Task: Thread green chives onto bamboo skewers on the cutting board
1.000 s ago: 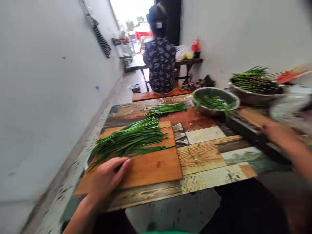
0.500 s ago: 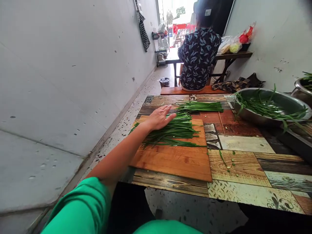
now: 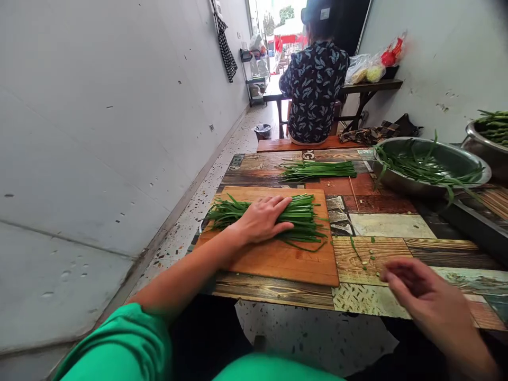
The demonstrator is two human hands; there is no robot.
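Observation:
A wooden cutting board (image 3: 286, 262) lies at the near left of a patchwork-patterned table (image 3: 392, 227). A bundle of green chives (image 3: 305, 214) lies across the board. My left hand (image 3: 262, 219) rests flat on the middle of that bundle, pressing it down. My right hand (image 3: 431, 304) hovers over the table's near edge to the right of the board, fingers loosely curled and holding nothing. A second chive bundle (image 3: 317, 169) lies on the table beyond the board.
A steel bowl (image 3: 431, 166) with chives stands at the right; another bowl (image 3: 486, 140) sits behind it. A person in a patterned shirt (image 3: 313, 90) sits on a bench (image 3: 309, 143) beyond the table, back turned. A grey wall (image 3: 99, 132) runs along the left.
My left hand has drawn the chive bundle nearer on the board and now presses its middle. My right hand, out of view half a second ago, has come in at the lower right.

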